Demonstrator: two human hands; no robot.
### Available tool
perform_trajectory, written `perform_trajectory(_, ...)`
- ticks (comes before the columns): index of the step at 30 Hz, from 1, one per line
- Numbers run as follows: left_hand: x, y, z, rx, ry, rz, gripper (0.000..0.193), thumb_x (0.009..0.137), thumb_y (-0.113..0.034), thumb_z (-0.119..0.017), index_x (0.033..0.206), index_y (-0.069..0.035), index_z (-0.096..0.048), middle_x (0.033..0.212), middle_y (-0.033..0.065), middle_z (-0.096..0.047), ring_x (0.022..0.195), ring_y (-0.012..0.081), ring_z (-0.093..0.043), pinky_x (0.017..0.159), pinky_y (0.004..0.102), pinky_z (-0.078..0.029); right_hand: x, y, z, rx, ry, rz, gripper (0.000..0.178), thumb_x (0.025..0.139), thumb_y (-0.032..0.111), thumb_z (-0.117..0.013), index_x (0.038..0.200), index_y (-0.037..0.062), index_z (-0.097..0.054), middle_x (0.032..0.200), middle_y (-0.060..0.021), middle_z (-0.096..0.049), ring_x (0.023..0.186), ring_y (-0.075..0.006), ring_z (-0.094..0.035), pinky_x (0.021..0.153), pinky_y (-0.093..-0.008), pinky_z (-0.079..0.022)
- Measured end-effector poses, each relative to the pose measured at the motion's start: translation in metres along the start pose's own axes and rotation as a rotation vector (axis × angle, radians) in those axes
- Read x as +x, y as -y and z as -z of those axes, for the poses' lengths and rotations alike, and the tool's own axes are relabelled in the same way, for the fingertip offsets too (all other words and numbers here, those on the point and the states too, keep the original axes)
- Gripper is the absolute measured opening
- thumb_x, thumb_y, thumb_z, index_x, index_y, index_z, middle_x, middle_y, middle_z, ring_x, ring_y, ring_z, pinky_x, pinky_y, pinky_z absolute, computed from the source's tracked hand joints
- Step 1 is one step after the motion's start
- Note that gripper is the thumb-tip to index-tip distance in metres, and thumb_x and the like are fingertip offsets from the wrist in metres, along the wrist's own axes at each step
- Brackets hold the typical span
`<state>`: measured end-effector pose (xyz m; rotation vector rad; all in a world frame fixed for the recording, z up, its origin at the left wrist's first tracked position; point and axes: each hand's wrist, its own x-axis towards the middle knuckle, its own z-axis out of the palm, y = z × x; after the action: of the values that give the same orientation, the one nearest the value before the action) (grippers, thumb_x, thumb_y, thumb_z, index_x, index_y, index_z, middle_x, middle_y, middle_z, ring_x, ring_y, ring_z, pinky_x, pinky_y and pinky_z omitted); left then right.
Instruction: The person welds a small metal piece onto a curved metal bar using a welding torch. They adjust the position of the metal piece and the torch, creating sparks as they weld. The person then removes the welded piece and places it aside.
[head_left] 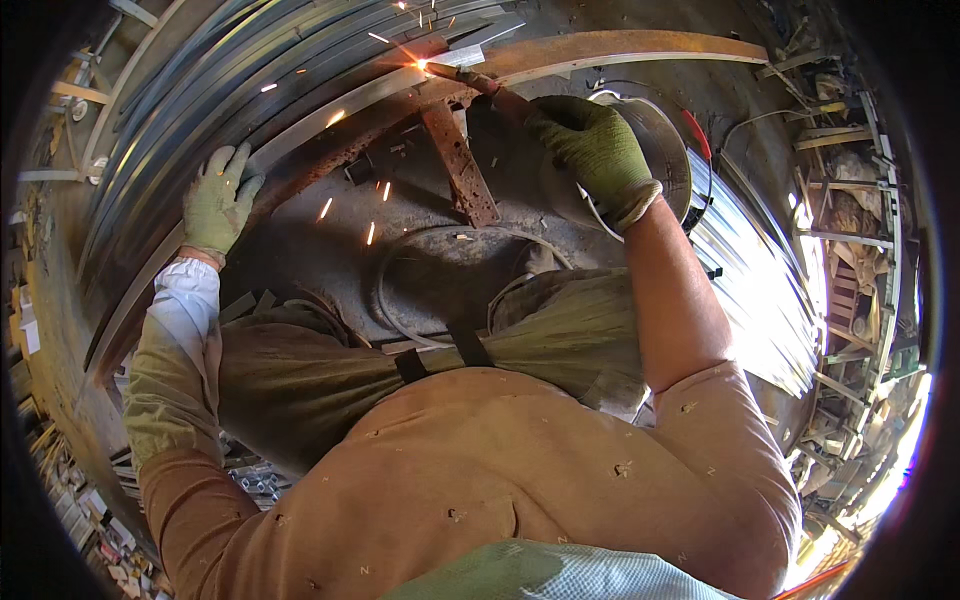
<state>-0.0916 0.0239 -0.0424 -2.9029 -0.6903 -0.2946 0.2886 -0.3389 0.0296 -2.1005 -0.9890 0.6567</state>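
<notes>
Your right hand, in a yellow-green knitted glove, is closed around the slim dark handheld torch, its fingers curled in with no open gap showing. The torch points up and to the left, and its tip meets a bright orange glow on the long pale-grey metal bar. That bar runs alongside the long rust-brown metal beam, whose far end reaches out to the right. Orange sparks streak around the glow and down in front of you (one falls well below the beam).

Your left hand, gloved to match, lies at the left part of the pale bar, its fingers extended and slightly apart, the thumb out to the side; you have it against the metal, though I cannot tell whether it presses or grips.

A short rust-brown flat metal piece extends from the beam toward you. Beyond the bar lie many long grey metal lengths, side by side. A grey cable loop lies on the floor before your knees, and a round dark metal container stands beside your right wrist.
</notes>
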Motion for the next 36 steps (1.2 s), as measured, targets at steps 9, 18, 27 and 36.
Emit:
perform_trajectory(9,0.000,-0.002,0.006,-0.005,0.052,0.022,0.054,0.099,-0.033,-0.079,0.148,-0.011,-0.070,0.141,0.0132,-0.066,0.124,0.0391,-0.067,0.102,0.0492,-0.057,-0.001,0.013,-0.001,-0.015,-0.016,-0.049,0.039,0.105,0.030,-0.079,0.133,0.0028,-0.080,0.120,-0.0131,-0.084,0.107,-0.0214,-0.075,0.101,-0.0349,-0.055)
perform_trajectory(18,-0.001,0.000,0.001,-0.023,0.004,-0.018,0.052,0.100,-0.033,-0.078,0.147,-0.012,-0.071,0.140,0.0133,-0.067,0.123,0.0388,-0.068,0.100,0.0513,-0.058,-0.002,0.002,-0.001,-0.057,0.012,0.033,0.049,0.106,0.046,-0.072,0.134,0.0060,-0.079,0.125,-0.0200,-0.081,0.116,-0.0378,-0.077,0.103,-0.0431,-0.058)
perform_trajectory(27,-0.003,0.004,-0.005,0.003,0.009,0.009,0.050,0.100,-0.031,-0.081,0.145,-0.012,-0.072,0.138,0.0130,-0.069,0.120,0.0390,-0.070,0.099,0.0484,-0.059,-0.001,0.006,0.001,-0.071,-0.008,0.006,0.038,0.104,0.030,-0.080,0.132,0.0048,-0.080,0.119,-0.0144,-0.084,0.110,-0.0249,-0.077,0.102,-0.0359,-0.056)
perform_trajectory(36,-0.002,0.002,-0.001,-0.022,0.033,0.023,0.053,0.100,-0.035,-0.079,0.147,-0.012,-0.071,0.142,0.0124,-0.067,0.124,0.0407,-0.068,0.103,0.0508,-0.058,-0.001,0.005,0.002,-0.110,0.001,0.029,0.051,0.105,0.049,-0.072,0.132,0.0072,-0.080,0.125,-0.0182,-0.082,0.115,-0.0363,-0.077,0.104,-0.0425,-0.057)
